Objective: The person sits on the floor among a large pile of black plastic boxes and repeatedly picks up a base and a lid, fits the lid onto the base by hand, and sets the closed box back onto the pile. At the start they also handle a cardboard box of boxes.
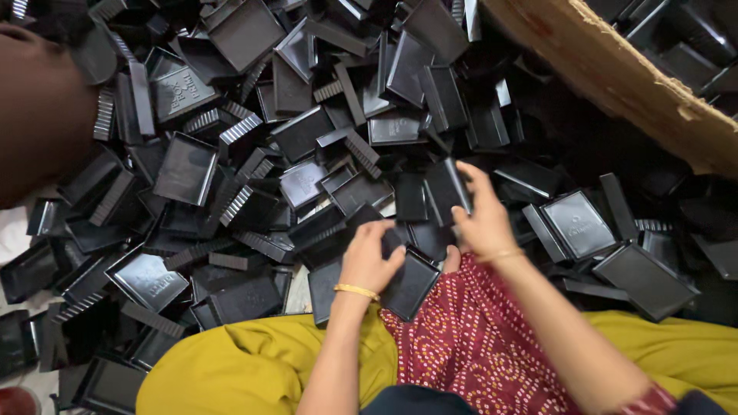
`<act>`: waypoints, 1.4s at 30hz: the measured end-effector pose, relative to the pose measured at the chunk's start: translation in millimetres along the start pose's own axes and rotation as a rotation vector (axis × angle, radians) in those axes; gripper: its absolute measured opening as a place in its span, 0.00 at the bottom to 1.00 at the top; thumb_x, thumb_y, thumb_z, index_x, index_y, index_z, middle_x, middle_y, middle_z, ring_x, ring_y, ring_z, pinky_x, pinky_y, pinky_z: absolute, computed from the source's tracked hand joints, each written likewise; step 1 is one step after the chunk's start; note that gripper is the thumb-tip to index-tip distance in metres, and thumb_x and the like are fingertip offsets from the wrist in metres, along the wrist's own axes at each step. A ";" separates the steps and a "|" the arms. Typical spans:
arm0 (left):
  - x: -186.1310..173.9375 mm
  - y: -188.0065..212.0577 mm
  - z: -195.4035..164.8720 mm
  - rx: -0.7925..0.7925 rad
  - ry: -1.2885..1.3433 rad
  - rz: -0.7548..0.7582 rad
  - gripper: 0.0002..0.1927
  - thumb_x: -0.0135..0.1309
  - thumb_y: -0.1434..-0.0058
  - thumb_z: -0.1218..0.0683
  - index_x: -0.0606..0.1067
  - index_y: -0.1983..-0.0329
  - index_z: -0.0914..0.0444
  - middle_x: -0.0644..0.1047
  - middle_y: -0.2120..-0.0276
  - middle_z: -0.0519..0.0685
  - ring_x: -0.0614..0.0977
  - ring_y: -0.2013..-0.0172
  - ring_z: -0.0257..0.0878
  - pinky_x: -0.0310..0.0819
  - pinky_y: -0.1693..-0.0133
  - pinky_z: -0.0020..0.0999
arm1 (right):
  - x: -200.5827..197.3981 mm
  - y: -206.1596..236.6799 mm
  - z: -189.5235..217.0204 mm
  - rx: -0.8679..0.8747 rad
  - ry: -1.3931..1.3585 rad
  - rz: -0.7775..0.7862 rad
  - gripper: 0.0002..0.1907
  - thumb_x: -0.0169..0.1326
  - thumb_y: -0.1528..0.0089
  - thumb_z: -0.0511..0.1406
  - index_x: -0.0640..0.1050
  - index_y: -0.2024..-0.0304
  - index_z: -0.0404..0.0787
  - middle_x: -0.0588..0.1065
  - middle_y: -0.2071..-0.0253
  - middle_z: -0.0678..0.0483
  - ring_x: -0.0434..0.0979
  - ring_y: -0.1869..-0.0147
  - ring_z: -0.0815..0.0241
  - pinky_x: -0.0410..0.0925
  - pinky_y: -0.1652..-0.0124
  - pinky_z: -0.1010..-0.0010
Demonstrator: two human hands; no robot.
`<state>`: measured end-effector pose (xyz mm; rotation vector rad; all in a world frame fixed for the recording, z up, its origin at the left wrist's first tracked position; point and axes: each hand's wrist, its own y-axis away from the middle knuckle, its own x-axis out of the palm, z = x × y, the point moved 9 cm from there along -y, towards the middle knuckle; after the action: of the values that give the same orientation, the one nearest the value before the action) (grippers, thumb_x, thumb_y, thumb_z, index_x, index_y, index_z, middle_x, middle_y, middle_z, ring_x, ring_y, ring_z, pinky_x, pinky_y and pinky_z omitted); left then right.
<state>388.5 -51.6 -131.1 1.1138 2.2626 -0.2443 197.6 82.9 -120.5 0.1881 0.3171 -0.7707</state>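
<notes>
— Black plastic covers nearly the whole floor: a heap of shallow rectangular black plastic trays and lids (231,154) spreads from the upper left of the frame to the right edge, far too many to count, well over fifty in view. A torn brown cardboard sheet (615,77) slants across the upper right.

— And the hands?

— Two, both the person's own. The left hand (369,257), with one thin gold bangle (355,290) at the wrist, is closed over the edge of a shallow black plastic tray (411,284) that rests at lower centre, on a maroon dotted cloth (469,338) over the lap. The right hand (480,223) is half curled, fingers pinching an upright flat black plastic piece (446,188) just above centre, right beside the tray. A thin band shows on that wrist too.

— What could go wrong?

— I'd judge the upright piece could slip, since only the fingertips hold its edge. The heap is loose and steeply stacked near the hands, so a nudge could send neighbours sliding onto the lap. Ribbed strips lie mixed in, and a wrong part could be picked.

— Anything else?

— Mustard-yellow fabric (231,369) covers the knees along the bottom. One dark blurred shape (38,107) sits at the upper left; I cannot tell what it is.
</notes>
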 end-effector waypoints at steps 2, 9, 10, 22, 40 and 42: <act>-2.0 -3.3 6.1 -0.107 0.382 -0.017 0.23 0.62 0.42 0.48 0.76 0.44 0.56 0.76 0.51 0.53 0.78 0.51 0.47 0.72 0.49 0.38 | -7.0 15.2 -0.3 0.152 -0.393 0.106 0.29 0.57 0.40 0.30 0.69 0.36 0.40 0.72 0.43 0.41 0.75 0.43 0.48 0.70 0.48 0.56; 17.9 4.4 -25.9 -0.158 1.523 0.110 0.19 0.48 0.33 0.47 0.74 0.45 0.60 0.77 0.49 0.50 0.79 0.48 0.40 0.73 0.43 0.36 | 42.2 71.4 41.5 -0.059 0.625 0.188 0.38 0.79 0.52 0.47 0.73 0.47 0.43 0.66 0.43 0.36 0.64 0.33 0.34 0.56 0.32 0.53; 16.7 5.7 -27.8 -0.132 1.489 0.089 0.18 0.46 0.32 0.46 0.73 0.45 0.60 0.77 0.48 0.49 0.78 0.45 0.38 0.72 0.40 0.34 | 42.4 73.8 40.2 -0.004 0.682 0.176 0.41 0.79 0.54 0.49 0.71 0.47 0.42 0.66 0.43 0.37 0.66 0.32 0.37 0.55 0.29 0.56; 11.7 5.6 -33.8 0.012 1.032 -0.173 0.23 0.37 0.24 0.43 0.73 0.48 0.64 0.74 0.48 0.49 0.73 0.44 0.39 0.62 0.39 0.34 | 76.4 75.0 20.2 0.247 -0.469 0.260 0.39 0.64 0.43 0.30 0.63 0.32 0.31 0.72 0.41 0.49 0.75 0.39 0.59 0.69 0.40 0.68; -73.6 14.5 -24.1 0.014 0.331 -0.542 0.21 0.42 0.26 0.49 0.68 0.74 0.65 0.67 0.81 0.54 0.70 0.79 0.45 0.63 0.71 0.38 | 48.8 96.2 109.0 -0.031 0.231 0.165 0.24 0.70 0.47 0.36 0.79 0.50 0.36 0.82 0.71 0.54 0.80 0.66 0.68 0.70 0.49 0.74; -72.6 10.6 -25.2 0.092 0.356 -0.492 0.19 0.39 0.24 0.51 0.71 0.69 0.64 0.71 0.77 0.53 0.74 0.75 0.44 0.65 0.68 0.36 | 42.7 86.0 112.3 -0.017 0.482 0.220 0.21 0.72 0.45 0.38 0.83 0.51 0.39 0.82 0.73 0.53 0.78 0.65 0.65 0.59 0.36 0.68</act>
<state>419.8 -82.6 -67.2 0.6613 2.8526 -0.3716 311.1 84.0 -25.9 0.3871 0.7464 -0.4968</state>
